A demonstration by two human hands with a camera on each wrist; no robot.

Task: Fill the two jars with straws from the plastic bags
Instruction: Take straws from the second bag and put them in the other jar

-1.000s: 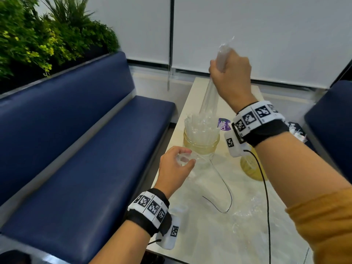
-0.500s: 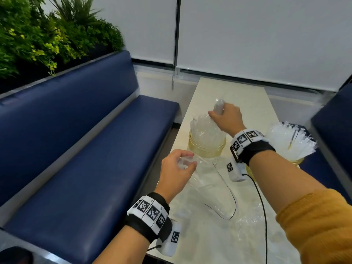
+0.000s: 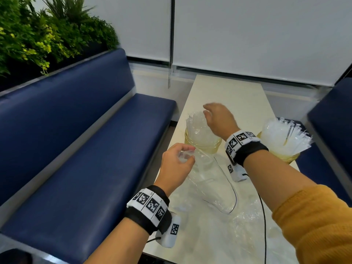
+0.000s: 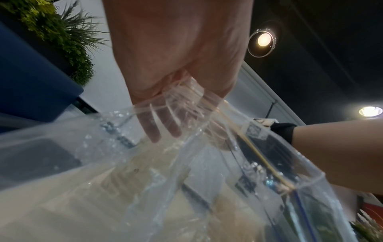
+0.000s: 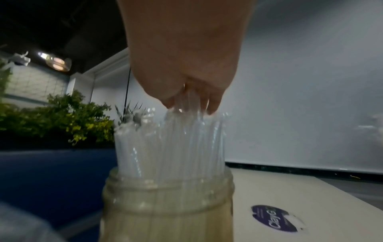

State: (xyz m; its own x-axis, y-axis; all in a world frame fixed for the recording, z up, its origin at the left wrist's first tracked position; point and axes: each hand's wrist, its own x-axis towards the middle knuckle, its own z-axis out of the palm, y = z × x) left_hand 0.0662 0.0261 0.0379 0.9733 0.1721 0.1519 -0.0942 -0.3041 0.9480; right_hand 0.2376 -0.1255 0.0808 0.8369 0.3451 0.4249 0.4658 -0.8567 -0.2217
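Observation:
The left jar (image 3: 202, 146) stands on the pale table, packed with clear wrapped straws (image 3: 196, 126). My right hand (image 3: 206, 111) sits on top of them, thumb and fingers curled round several straw tips (image 5: 186, 98) above the jar (image 5: 165, 204). The right jar (image 3: 285, 158) holds a fanned bunch of straws (image 3: 282, 134). My left hand (image 3: 185, 155) pinches the upper end of a clear plastic bag (image 3: 209, 183), which hangs down to the table near the left jar. In the left wrist view the bag (image 4: 145, 180) drapes below my fingers (image 4: 153, 131).
A blue bench (image 3: 85, 159) runs along the left, with plants (image 3: 47, 35) behind it. Another blue seat (image 3: 333, 121) stands at the right. A second crumpled clear bag (image 3: 247, 229) and a black cable (image 3: 263, 216) lie on the near table. A purple sticker (image 5: 273, 217) lies beside the jar.
My right hand came down from high above the table, lowering a bunch of straws into the left jar. The left hand kept its hold on the bag.

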